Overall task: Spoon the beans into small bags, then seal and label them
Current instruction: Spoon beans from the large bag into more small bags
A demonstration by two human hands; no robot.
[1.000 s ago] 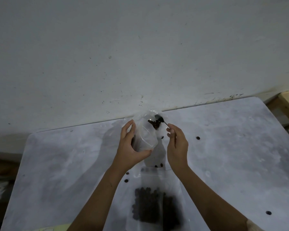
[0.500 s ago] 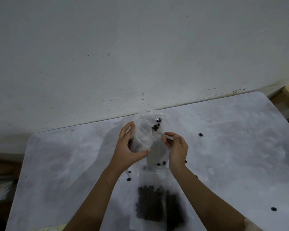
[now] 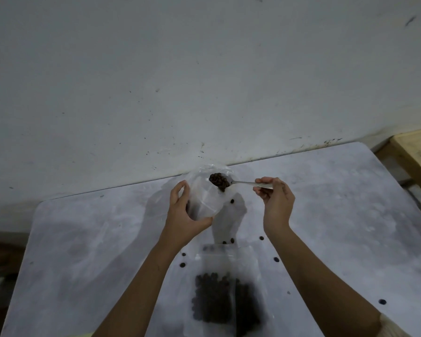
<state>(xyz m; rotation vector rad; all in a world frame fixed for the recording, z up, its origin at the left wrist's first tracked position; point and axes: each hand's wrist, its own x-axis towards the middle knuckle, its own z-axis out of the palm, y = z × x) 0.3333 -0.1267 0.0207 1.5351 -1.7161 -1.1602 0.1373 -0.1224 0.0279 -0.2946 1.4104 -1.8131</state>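
Note:
My left hand [image 3: 184, 215] grips a clear plastic bag [image 3: 204, 198] held upright near the table's far edge. My right hand [image 3: 276, 200] pinches the handle of a metal spoon [image 3: 243, 183]. The spoon's bowl carries a heap of dark beans [image 3: 219, 181] at the bag's open mouth. One bean [image 3: 232, 201] is in the air just below the spoon. A flat clear bag of beans [image 3: 219, 297] lies on the table between my forearms.
The grey table [image 3: 338, 215] stands against a white wall [image 3: 204, 81]. Loose beans [image 3: 182, 264] lie scattered on it, one at the right [image 3: 382, 301]. A wooden piece [image 3: 416, 154] stands off the table's far right corner.
The spoon was inside the bag with a few beans. Now my right hand has drawn back to the right and the spoon is heaped with beans at the bag's mouth.

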